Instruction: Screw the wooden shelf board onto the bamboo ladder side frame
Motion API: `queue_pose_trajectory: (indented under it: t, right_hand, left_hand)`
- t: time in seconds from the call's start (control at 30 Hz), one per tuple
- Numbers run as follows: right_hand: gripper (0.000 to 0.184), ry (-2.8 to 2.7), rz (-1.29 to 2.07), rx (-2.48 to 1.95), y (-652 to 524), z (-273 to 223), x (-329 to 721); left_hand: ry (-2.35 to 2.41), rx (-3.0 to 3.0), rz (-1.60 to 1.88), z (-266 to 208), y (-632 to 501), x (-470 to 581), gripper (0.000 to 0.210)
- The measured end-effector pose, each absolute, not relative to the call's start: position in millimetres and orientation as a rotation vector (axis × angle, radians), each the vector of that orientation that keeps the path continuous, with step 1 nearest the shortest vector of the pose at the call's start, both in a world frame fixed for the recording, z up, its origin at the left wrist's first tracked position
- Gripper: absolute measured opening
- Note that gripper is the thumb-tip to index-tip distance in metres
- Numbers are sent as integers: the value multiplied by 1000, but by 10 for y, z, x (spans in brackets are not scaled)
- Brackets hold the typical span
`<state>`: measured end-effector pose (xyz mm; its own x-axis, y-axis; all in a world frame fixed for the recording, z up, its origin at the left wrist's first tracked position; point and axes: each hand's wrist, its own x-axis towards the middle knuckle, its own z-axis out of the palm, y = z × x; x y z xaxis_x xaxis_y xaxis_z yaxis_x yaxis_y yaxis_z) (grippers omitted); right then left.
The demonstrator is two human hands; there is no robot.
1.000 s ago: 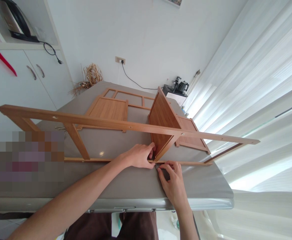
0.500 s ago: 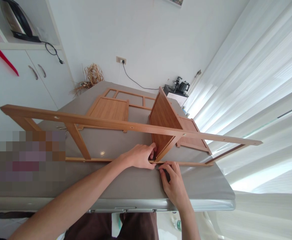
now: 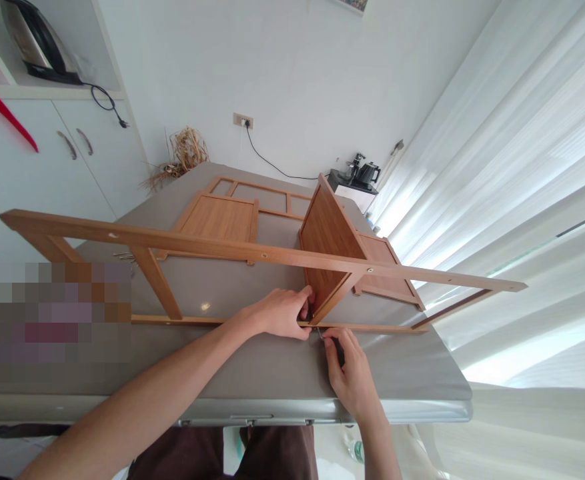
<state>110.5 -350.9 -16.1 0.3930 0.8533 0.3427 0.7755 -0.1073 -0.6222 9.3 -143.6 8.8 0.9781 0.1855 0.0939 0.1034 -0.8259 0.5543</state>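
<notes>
A wooden side frame (image 3: 192,245) stands on its long edge across the table, with crossbars between its two rails. A wooden shelf panel (image 3: 325,230) juts away from it, meeting a crossbar (image 3: 336,299). My left hand (image 3: 288,313) is closed around the lower rail (image 3: 372,328) at the panel's near corner, the thumb on the near side. Just right of it, my right hand (image 3: 348,367) pinches a thin metal piece, which looks like a hex key (image 3: 319,333), against the rail's near face. Its tip and most of its length are hidden.
Another wooden panel (image 3: 222,219), a ladder-like frame (image 3: 265,197) and a further panel (image 3: 387,267) lie on the grey table (image 3: 272,380). Several thin metal pieces (image 3: 122,255) lie at left. White curtains (image 3: 537,167) hang at right. A blurred patch hides the left side.
My right hand has shifted slightly right and down, and the metal piece in its fingers has turned. My left hand and the wooden parts stay in place.
</notes>
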Motion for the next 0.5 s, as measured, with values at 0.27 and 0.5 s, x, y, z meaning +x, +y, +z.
queue_pose_trajectory:
  t: [0.27,0.5]
  right_hand:
    - [16,-1443,79,-1923,-3493,-151,1079]
    - [16,-1444,51,-1946,-3486,-184,1096]
  left_hand:
    - [206,2552,185,100,-1449,98,39]
    - [208,2555,187,98,-1446,98,41]
